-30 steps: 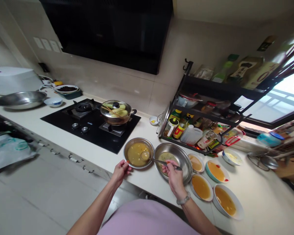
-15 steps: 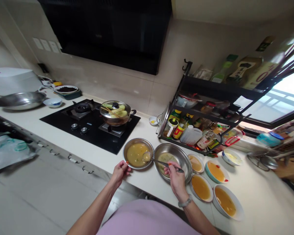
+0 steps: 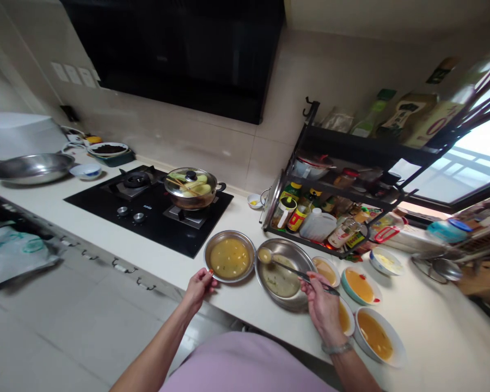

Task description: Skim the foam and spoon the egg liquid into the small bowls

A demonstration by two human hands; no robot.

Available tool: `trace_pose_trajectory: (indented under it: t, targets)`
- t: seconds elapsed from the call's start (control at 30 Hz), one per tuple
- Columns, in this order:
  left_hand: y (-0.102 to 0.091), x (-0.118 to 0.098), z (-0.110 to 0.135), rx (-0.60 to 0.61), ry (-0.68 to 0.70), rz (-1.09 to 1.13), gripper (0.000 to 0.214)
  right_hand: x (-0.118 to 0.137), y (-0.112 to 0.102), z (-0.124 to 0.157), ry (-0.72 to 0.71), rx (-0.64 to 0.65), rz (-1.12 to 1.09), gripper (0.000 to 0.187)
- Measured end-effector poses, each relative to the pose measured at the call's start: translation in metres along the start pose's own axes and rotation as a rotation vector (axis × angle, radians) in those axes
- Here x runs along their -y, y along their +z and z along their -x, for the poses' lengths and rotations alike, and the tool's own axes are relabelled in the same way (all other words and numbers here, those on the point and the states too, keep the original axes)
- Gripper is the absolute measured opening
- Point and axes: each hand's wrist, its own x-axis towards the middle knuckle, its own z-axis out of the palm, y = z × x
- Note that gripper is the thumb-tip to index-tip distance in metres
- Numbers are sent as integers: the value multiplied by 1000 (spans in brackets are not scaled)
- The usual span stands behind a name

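My left hand [image 3: 198, 287] pinches the near rim of a small steel dish [image 3: 230, 256] full of yellow-brown soup, on the white counter. My right hand [image 3: 322, 305] grips the handle of a metal ladle [image 3: 286, 265]. The ladle's bowl hangs over the far-left part of a larger steel bowl [image 3: 301, 294], which holds a little greenish soup. The right hand partly covers a white bowl of orange soup [image 3: 345, 317] at the right.
Three more soup bowls [image 3: 376, 336] [image 3: 360, 285] [image 3: 325, 270] sit right of the steel bowl. A black rack of bottles and jars [image 3: 335, 218] stands behind. On the black hob [image 3: 147, 215] is a lidded pot [image 3: 191, 188]. Far left are a wide steel basin [image 3: 28, 166] and white cooker [image 3: 18, 132].
The ladle has left the small steel dish and swung right over the larger bowl. My right hand moved right and toward me. The left hand stayed on the dish rim.
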Motion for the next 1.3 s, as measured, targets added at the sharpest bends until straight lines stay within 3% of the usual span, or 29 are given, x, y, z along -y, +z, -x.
trace_pose_trajectory:
  t: [0.17, 0.37, 0.47, 0.63, 0.8, 0.93, 1.13, 1.3]
  targets:
    - [0, -1, 0, -1, -9, -4, 45, -5, -24, 3, -81, -42, 225, 28]
    - [0, -1, 0, -1, -24, 7, 44, -8, -39, 15, -466, 266, 503, 22]
    - [0, -3, 1, 0, -24, 2, 45, -5, -35, 18, -533, 302, 508, 20]
    - [3, -6, 4, -1, -22, 0, 48, 3, 1, 26, -366, 249, 322, 20]
    - [3, -5, 3, 1, -10, 2, 48, -6, 41, 31, -333, 435, 290, 24]
    - [2, -4, 3, 11, -10, -1, 48, -20, 60, 33, -264, 514, 301, 27]
    - [3, -5, 4, 5, -15, -4, 48, -28, 69, 28, -9, 321, 164, 34]
    - [4, -6, 5, 0, -15, -10, 48, -25, 69, 21, 100, 210, -8, 33]
